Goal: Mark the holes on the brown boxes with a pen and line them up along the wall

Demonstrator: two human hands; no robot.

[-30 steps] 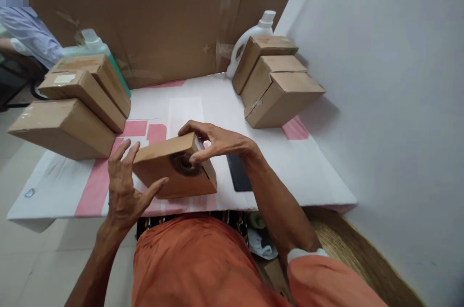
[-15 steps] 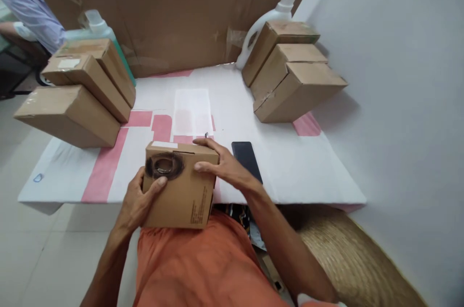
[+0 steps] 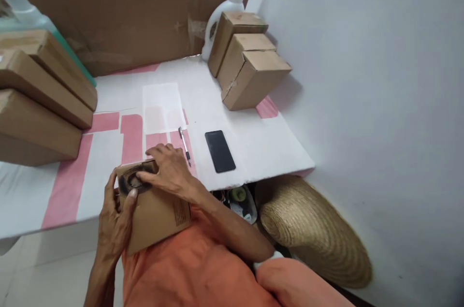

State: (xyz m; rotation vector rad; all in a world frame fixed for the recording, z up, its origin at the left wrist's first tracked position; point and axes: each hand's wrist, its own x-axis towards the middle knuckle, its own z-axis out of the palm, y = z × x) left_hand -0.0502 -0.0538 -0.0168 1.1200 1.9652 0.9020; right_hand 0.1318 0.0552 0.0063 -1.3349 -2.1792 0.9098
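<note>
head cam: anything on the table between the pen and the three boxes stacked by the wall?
Only the black phone, lying flat just right of the pen; beyond it the white table cover is bare up to the boxes, as the head view shows.
</note>
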